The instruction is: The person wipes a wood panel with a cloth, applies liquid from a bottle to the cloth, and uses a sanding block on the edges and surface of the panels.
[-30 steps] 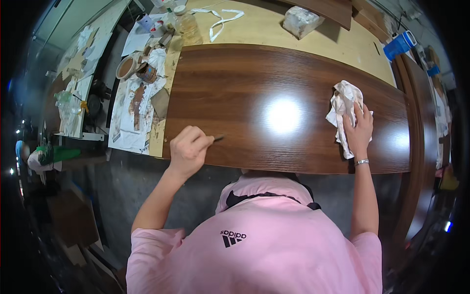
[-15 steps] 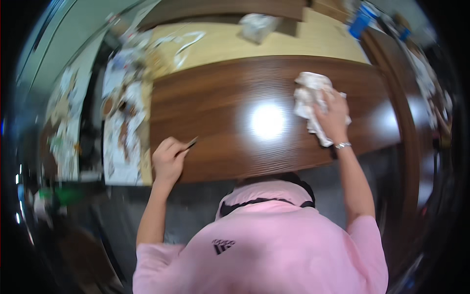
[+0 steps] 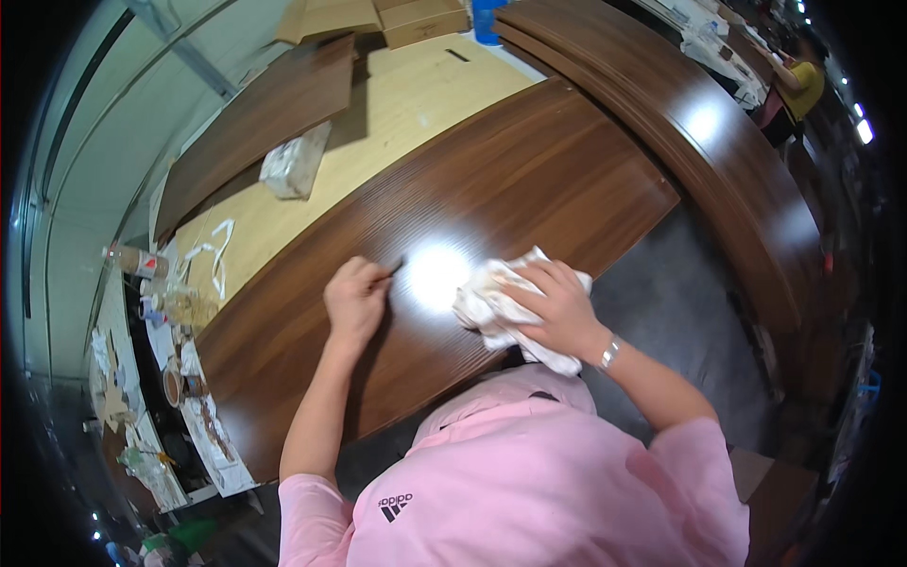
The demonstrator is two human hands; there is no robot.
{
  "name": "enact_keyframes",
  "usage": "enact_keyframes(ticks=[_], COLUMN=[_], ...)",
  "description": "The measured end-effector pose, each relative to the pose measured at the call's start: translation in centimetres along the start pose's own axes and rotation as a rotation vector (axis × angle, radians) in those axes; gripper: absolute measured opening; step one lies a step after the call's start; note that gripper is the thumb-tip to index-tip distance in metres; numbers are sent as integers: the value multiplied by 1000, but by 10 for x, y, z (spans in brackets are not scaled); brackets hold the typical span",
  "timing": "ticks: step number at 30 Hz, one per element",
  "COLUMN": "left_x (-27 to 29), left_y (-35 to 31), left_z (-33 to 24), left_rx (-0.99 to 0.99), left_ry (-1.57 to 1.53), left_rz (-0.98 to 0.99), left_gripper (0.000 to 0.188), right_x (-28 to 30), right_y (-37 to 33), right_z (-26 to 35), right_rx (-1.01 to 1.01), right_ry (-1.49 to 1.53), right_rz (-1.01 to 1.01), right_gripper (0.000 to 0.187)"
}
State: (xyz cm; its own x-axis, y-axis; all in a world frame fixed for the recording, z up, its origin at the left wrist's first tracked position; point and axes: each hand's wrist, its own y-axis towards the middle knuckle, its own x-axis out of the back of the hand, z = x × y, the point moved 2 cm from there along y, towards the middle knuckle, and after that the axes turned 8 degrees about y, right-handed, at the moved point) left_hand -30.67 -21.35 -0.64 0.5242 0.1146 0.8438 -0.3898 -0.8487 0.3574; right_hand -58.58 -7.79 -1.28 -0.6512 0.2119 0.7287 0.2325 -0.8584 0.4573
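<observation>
A long dark brown wood-grain board (image 3: 491,189) lies flat in front of me, with a bright glare spot near its middle. My right hand (image 3: 564,317) grips a crumpled white cloth (image 3: 501,307) and presses it on the board's near edge. Closed in a pinch over the board, my left hand (image 3: 357,298) holds a small thin dark-tipped tool (image 3: 395,266). Fingers hide most of this tool, and its kind cannot be made out.
Behind the board is a pale yellow tabletop (image 3: 416,109). On it, another brown panel (image 3: 274,123) leans on a white wrapped block (image 3: 295,165). Cardboard boxes (image 3: 416,21) stand farther back. Stacked brown boards (image 3: 661,85) are at right; bottles (image 3: 137,260) at left. A person (image 3: 803,85) works far right.
My view has turned to the right. The cloth under my right hand has come from the board's right part to its near edge, closer to my left hand. My left hand has moved inward over the board.
</observation>
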Motion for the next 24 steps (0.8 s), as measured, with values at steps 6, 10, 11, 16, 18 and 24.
enact_keyframes(ticks=[6,10,11,16,18,24], left_x=[-118,-162,-167,-173,-165,-161], left_y=[112,213,226,189,192,216], left_z=[-123,-118,-114,-159,-153,-140], left_rx=[-378,-129,-43,-332,-283,-70], left_ry=[-38,-33,-16,-54,-90,8], left_rz=[118,-15,-13,90,84,199], left_gripper=[4,4,4,9,10,9], right_x=[90,93,88,76,70,58], right_y=[-107,-188,-215,-312,-342,-382], right_z=[-53,-103,-118,-152,-157,-174], right_rx=[-360,-638,-771,-1070,-1245,-1509], right_ry=[-60,-63,-60,-81,-65,165], right_rz=[-203,-241,-221,-156,-80,-66], right_gripper=[39,33,30,27,28,34])
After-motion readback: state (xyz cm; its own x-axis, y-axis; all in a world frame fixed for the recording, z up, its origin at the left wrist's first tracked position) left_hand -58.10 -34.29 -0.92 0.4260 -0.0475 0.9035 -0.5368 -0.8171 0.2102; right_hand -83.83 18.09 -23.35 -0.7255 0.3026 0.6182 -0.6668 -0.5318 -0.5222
